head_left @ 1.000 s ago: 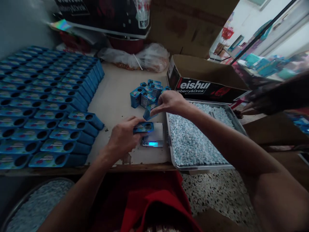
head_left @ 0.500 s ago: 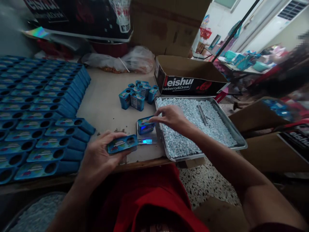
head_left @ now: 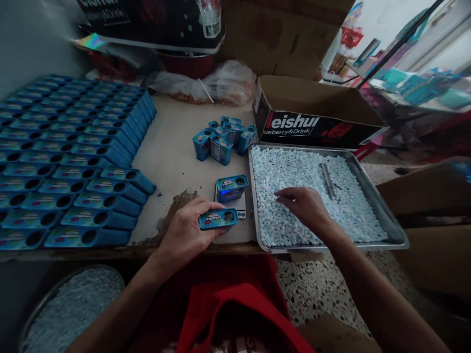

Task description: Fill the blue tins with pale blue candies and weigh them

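My left hand [head_left: 186, 228] grips a small blue candy box [head_left: 211, 219], its label up and a round hole at its right end. Just beyond it, another blue candy box [head_left: 231, 188] stands on a small flat scale [head_left: 241, 205] that the held box partly covers. Over the metal tray [head_left: 397, 238] of pale blue and white candies [head_left: 287, 166], my right hand [head_left: 303, 206] has thumb and fingers pinched together, low above or touching the candies. Whatever is between those fingertips is too small to make out. A metal strip [head_left: 328, 181] lies on the candies.
Rows of blue boxes [head_left: 69, 132] fill the left of the table [head_left: 169, 152]. Several loose boxes [head_left: 221, 148] stand behind the scale. A cardboard carton [head_left: 316, 120] sits behind the tray. Below the table's left edge is a basin [head_left: 119, 279] of candies.
My right hand has left the box on the scale and moved right over the candy tray. My left hand still holds its box, now nearer the scale. The view has shifted.
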The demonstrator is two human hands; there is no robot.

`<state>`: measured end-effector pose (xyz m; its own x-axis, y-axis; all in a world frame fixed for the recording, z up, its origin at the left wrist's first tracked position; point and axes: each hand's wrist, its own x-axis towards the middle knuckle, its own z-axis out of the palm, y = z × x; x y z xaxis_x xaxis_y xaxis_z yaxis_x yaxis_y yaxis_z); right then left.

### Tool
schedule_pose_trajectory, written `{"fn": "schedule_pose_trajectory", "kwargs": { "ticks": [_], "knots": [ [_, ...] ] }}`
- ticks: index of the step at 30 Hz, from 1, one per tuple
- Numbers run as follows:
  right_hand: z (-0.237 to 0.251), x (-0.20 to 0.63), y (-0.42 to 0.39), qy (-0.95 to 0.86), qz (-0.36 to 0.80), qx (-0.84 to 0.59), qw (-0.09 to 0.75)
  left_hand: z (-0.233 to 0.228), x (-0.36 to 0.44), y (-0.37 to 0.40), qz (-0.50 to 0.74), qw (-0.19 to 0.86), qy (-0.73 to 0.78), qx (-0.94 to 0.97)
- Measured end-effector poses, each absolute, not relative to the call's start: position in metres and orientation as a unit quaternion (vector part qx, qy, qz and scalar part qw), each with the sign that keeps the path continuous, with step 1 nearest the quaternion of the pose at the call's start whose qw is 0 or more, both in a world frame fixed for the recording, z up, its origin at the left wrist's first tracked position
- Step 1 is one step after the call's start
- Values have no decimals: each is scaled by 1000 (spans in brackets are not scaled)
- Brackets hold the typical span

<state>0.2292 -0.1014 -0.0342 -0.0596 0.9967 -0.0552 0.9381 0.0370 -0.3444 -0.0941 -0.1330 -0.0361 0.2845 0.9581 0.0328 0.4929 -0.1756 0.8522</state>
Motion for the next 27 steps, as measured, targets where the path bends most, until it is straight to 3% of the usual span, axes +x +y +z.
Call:
{"fn": "schedule_pose_trajectory", "kwargs": {
  "ticks": [6,12,16,21,27],
  "knots": [
    [5,178,-117,-736,212,-579,279,-33,-92,-133,293,369,525,709],
    [5,104,-113,-862,210,-379,263,-28,-104,-136,297,355,525,715],
    [19,114,-97,-794,226,-448,343,-5,-133,-110,284,321,543,722],
    [20,173,-91,-627,297,-566,446,33,-194,-31,281,138,572,758],
    [-23,217,-114,-518,354,-641,442,19,-257,34,107,187,527,822]
  ]
}}
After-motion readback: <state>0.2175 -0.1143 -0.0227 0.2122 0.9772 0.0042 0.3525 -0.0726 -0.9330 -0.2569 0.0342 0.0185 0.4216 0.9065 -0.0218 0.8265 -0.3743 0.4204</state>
